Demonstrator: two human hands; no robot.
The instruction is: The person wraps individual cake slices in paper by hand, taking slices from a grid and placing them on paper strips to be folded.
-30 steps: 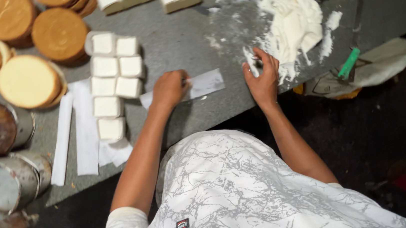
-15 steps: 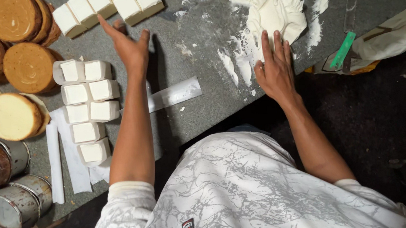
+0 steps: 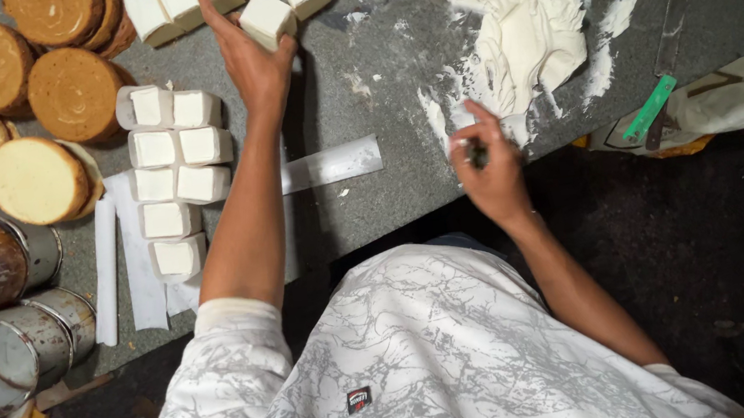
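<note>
The grey tabletop (image 3: 389, 198) has open room in the middle, between the white cream heap (image 3: 528, 27) and the rows of iced square cakes (image 3: 171, 179); its front edge runs just beside the right hand (image 3: 490, 173). Since half a second ago, the left hand (image 3: 253, 60), then spread flat, has closed around one white cake square (image 3: 267, 17), and the right hand has left the cream and curled shut on a small dark tool (image 3: 477, 154).

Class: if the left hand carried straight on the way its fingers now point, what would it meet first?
Likely the row of white-iced cake blocks at the counter's far edge; the left hand already grips one block beside them.
</note>
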